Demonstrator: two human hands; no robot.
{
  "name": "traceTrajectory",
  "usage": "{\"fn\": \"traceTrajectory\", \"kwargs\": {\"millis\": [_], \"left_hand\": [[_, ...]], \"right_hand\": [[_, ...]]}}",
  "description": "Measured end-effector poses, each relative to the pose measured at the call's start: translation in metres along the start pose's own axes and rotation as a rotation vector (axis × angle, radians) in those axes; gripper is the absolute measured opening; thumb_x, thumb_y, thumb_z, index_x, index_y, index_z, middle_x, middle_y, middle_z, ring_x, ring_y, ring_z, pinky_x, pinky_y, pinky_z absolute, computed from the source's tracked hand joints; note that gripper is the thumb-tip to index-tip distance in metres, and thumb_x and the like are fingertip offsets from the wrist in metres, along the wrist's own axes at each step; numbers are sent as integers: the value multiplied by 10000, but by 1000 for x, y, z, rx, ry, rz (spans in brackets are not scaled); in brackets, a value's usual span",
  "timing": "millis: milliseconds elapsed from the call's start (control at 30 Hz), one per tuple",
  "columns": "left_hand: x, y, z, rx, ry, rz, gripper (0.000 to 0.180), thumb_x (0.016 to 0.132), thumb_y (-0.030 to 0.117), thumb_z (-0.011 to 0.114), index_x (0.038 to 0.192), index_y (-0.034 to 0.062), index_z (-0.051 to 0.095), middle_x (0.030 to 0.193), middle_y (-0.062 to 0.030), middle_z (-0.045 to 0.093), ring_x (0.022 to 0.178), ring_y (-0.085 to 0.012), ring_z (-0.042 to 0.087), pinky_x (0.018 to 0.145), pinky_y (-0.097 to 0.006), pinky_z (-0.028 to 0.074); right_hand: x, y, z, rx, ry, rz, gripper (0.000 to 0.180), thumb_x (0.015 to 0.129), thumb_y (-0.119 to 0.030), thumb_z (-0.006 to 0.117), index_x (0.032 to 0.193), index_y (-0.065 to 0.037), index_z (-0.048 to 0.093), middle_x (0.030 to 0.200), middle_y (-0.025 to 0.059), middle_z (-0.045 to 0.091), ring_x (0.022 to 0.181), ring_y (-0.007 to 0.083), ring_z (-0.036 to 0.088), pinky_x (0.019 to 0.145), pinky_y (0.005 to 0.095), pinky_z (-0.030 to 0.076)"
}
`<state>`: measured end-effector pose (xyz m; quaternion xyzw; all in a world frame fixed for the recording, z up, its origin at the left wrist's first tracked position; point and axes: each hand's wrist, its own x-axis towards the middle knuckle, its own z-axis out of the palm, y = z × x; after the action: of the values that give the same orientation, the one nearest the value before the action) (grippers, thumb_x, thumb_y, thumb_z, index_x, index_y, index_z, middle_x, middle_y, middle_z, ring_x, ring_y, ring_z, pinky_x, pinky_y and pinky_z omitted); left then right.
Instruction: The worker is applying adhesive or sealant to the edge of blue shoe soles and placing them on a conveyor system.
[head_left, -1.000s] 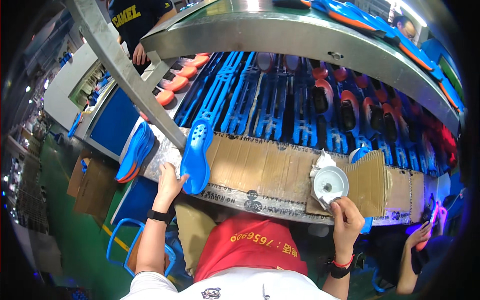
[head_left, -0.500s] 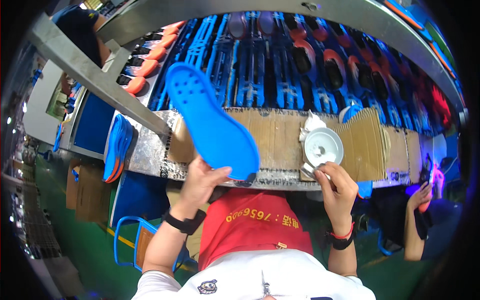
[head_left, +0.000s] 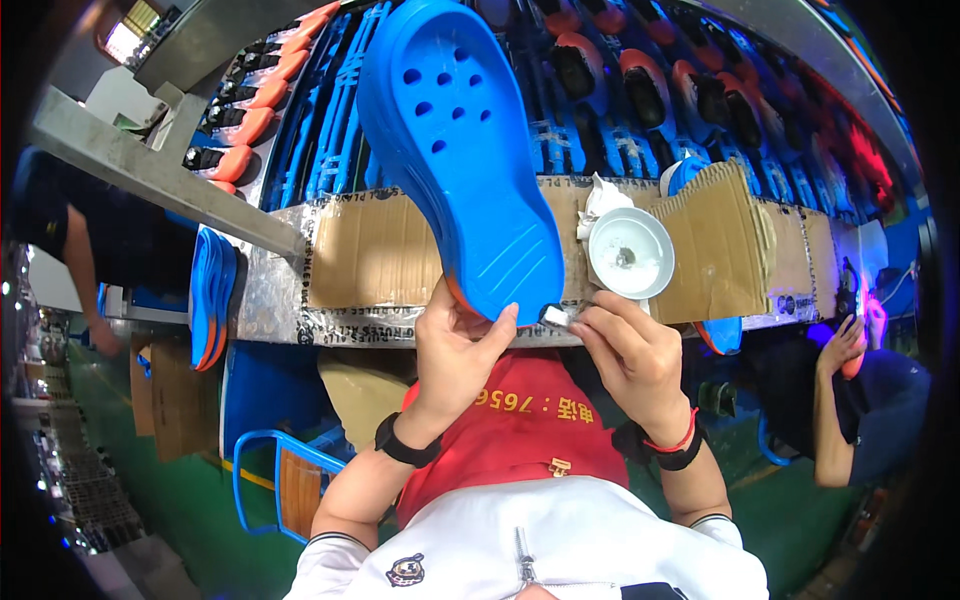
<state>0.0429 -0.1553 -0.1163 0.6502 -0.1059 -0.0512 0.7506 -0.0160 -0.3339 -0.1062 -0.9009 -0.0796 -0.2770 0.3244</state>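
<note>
A blue shoe sole (head_left: 490, 220) with a cluster of round holes at its far end is tilted up above the bench. My left hand (head_left: 455, 345) grips its near end, thumb on the upper face and fingers beneath, where an orange edge shows. Just right of that end, my right hand (head_left: 632, 345) pinches a small white piece (head_left: 556, 316) with a dark edge; its exact kind is unclear. Beyond my right hand stands a white bowl (head_left: 666, 262) with white matter inside. Crumpled white tissue (head_left: 602, 203) lies against the bowl's far left side.
Cardboard (head_left: 365, 250) covers the bench, with a corrugated piece (head_left: 708, 260) right of the bowl. Blue soles (head_left: 210, 290) lean at the left end. Behind is a blue rack (head_left: 335, 130) with orange-tipped shoes. A metal bar (head_left: 170, 170) crosses at left. A co-worker's hand (head_left: 843, 345) is at right.
The sole has come closer to the camera and shifted right, with my left hand on it. My right hand has moved left from the bowl to the sole's near end. The whole view has shifted.
</note>
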Motion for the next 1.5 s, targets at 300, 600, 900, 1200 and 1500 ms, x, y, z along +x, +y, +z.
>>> {"fn": "traceTrajectory", "kwargs": {"millis": [300,600,900,1200,1500], "left_hand": [[-6,-2,-3,101,17,22,379,818,-24,665,1156,-64,496,977,-128,654,877,-158,660,771,-284,560],[-5,-1,-2,122,2,-35,381,815,-23,668,1156,-64,503,980,-137,661,890,-165,664,776,-293,558],[4,9,4,140,-27,-12,407,826,9,669,1188,-60,495,976,-111,651,870,-139,652,761,-280,539],[94,133,14,15,-272,445,882,810,-71,621,1449,47,23,1356,-183,385,1219,-270,487,1017,-408,439],[255,220,7,-105,-326,234,331,928,95,566,1187,-92,479,1130,-197,606,961,-260,642,835,-297,541]], "right_hand": [[-2,-1,1,85,-13,24,162,720,-37,756,854,-31,665,878,125,667,637,263,651,533,324,515],[0,4,2,15,-11,39,155,729,-44,748,858,-33,663,877,109,662,648,268,649,533,333,509],[3,8,-13,-68,98,42,148,749,-11,737,868,-11,650,871,142,654,666,305,646,565,329,514],[-7,18,-53,-22,269,217,132,743,47,712,851,40,636,858,168,654,662,270,639,575,305,501],[-7,20,-47,1,256,163,124,753,36,705,850,47,629,864,181,654,669,284,633,582,313,492]]}}
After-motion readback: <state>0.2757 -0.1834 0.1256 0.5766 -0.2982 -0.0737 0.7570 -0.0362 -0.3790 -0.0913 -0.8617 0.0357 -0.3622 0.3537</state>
